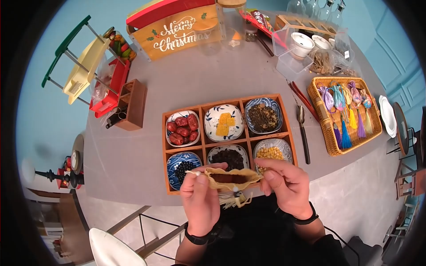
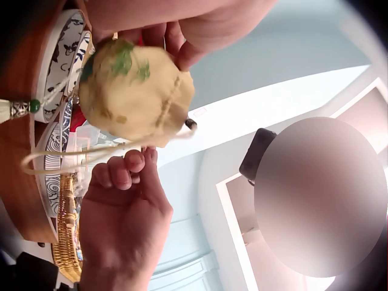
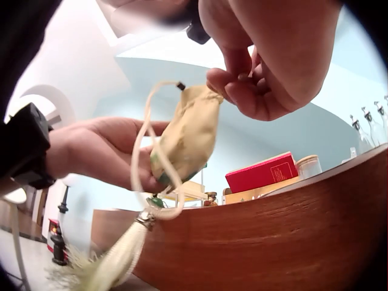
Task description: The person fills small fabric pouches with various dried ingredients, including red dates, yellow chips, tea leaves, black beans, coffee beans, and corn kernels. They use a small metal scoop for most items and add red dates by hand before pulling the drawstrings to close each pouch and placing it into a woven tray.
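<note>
A pale yellow drawstring pouch is held up over the tray's front edge, its wavy mouth spread wide and facing the head camera. My left hand pinches one end of the mouth, near a white bead on the cord. At the opposite end, my right hand grips the rim between thumb and fingers. Green leaf-like decoration marks the pouch side in the left wrist view. A cream tassel and a looped cord dangle beneath it. The pouch's inside looks dark reddish-brown.
Beyond the hands, a wooden tray holds dishes of red dates, yellow blocks, dried leaves, black beans, dark dried bits and yellow kernels. Rightward lie a scoop and a wicker basket of tasselled pouches.
</note>
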Motion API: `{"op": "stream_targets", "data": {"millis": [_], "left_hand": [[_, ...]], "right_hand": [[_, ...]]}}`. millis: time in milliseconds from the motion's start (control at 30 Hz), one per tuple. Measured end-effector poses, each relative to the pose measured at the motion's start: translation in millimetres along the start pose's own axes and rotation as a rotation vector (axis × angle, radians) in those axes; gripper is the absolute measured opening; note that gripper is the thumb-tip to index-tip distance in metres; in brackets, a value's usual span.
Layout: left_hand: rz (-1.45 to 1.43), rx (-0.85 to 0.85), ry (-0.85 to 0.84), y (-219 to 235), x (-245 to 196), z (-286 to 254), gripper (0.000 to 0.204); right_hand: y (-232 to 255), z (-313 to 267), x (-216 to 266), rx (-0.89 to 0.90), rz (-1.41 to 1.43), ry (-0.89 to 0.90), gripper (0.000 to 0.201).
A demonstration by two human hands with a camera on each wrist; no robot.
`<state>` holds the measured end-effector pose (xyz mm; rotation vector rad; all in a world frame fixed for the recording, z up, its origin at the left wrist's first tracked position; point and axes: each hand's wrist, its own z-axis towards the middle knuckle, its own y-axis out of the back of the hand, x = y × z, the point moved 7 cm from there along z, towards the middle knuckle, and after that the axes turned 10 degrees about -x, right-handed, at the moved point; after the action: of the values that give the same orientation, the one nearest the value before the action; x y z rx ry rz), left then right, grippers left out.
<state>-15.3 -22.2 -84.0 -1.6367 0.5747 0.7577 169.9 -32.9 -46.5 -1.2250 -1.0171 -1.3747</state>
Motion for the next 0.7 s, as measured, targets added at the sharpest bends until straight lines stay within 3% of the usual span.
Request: {"op": "stream_targets", "data": {"millis": [67, 167, 233, 333, 400, 500, 600, 700], "left_hand": [[-0.049, -0.041, 0.042, 8.6, -2.2, 2.5, 0.014], [-0.073, -0.113, -0.14, 22.6, -22.3, 5.2, 0.011], [-0.095, -0.189, -0.095, 19.7, -22.7, 6.1, 0.009], [-0.127, -0.088, -0.069, 6.2, -27.3, 10.4, 0.011], [-0.008, 0.042, -0.184, -11.6, -38.2, 5.6, 0.02], [0.133, 0.173, -0.212, -11.3, -40.3, -4.2, 0.028], [0.153, 0.117, -0.172, -7.0, -31.8, -13.2, 0.032], [0.126, 0.107, -0.17, -4.0, -30.9, -11.3, 0.028]], "right_hand": [[8.8, -6.0, -8.2, -0.073, 0.197, -0.151, 0.022], [31.7, -4.6, -20.4, -0.164, 0.337, -0.123, 0.025], [29.3, -5.1, -20.4, -0.186, 0.327, -0.156, 0.025], [29.8, -1.2, -14.6, -0.182, 0.35, -0.162, 0.024], [35.7, 0.3, -8.7, -0.185, 0.415, -0.15, 0.025], [36.4, -7.3, -17.4, -0.093, 0.48, -0.238, 0.024], [40.7, -24.1, -34.5, -0.223, 0.561, -0.345, 0.022], [39.3, -29.1, -28.9, -0.357, 0.585, -0.332, 0.021]]}}
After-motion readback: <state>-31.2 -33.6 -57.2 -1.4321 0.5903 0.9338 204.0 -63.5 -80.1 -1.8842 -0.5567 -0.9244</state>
